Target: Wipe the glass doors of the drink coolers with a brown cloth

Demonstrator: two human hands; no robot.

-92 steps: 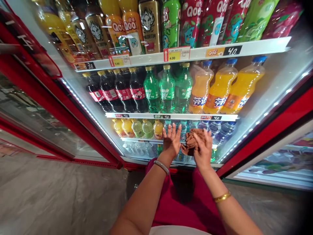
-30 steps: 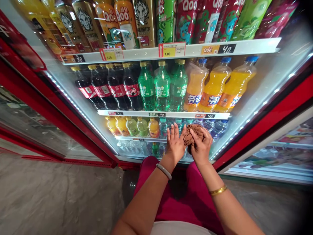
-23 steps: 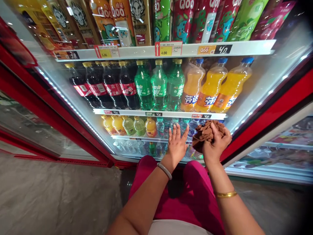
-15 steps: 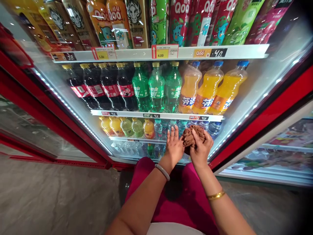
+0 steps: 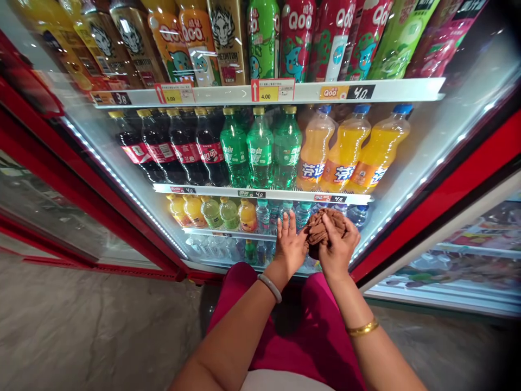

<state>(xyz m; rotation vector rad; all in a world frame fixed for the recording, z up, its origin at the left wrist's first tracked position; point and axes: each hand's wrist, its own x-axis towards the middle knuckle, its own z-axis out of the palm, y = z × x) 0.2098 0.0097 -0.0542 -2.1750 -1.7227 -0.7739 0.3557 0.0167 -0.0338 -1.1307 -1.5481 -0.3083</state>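
Grip: I have the right hand point(image 5: 338, 251) closed on a brown cloth point(image 5: 319, 227), thumb laid over the folds.
Cloth: bunched up in front of the small bottles point(image 5: 247, 216), just beside the other hand.
Left hand point(image 5: 291, 250): fingers spread wide and pointing up, its back toward my camera, thumb at the cloth's edge.
Wrists: grey bangle point(image 5: 269, 288) on the left, gold bangle point(image 5: 363, 328) on the right.
Small bottles: yellow, green and amber drinks, then clear ones with teal or blue caps, some of them hidden from me by the hands and cloth.
Bottom row: clear bottles point(image 5: 211, 247) and a green one, too dim for me to read.
Shelf above: dark cola bottles point(image 5: 211, 149), green bottles point(image 5: 260, 149) and orange bottles point(image 5: 344, 152), all upright, over 4.8 price tags point(image 5: 252, 194).
Top shelf: large drinks point(image 5: 297, 43), cut off by my view.
Cooler: red frame point(image 5: 423, 217) and lit edges around the shelves.
Below: pink trousers point(image 5: 325, 320), grey floor point(image 5: 52, 320).
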